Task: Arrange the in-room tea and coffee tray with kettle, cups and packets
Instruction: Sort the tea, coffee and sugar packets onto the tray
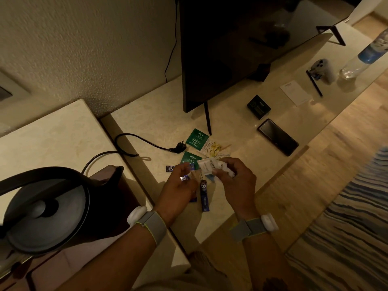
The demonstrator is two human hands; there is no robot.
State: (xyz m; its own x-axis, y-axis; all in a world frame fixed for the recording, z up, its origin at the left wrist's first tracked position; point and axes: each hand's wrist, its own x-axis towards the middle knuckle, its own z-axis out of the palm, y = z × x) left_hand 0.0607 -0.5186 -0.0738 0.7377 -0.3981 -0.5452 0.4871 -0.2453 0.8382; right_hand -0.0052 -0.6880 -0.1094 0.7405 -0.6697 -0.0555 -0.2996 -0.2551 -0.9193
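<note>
We are gathering packets: our right hand (233, 175) grips white packets (210, 165) at centre frame, our left hand (178, 183) pinches a blue stick (185, 177). Next, probably, collect the green packets (197, 139) on the table (241, 131).

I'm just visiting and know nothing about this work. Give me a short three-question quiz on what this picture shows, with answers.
1. True or false: the kettle stands to the left of both hands.
2. Which colour are the two square tea packets lying near the plug? A) red B) green C) orange
3. Fill in: the right hand holds a bundle of ____ packets.

Key:
1. True; the left hand, pinching a small sachet, and the right hand are both to its right.
2. B; one green packet lies beside the plug, another just nearer the hands.
3. White; the white packets sit in its fingers.
</note>
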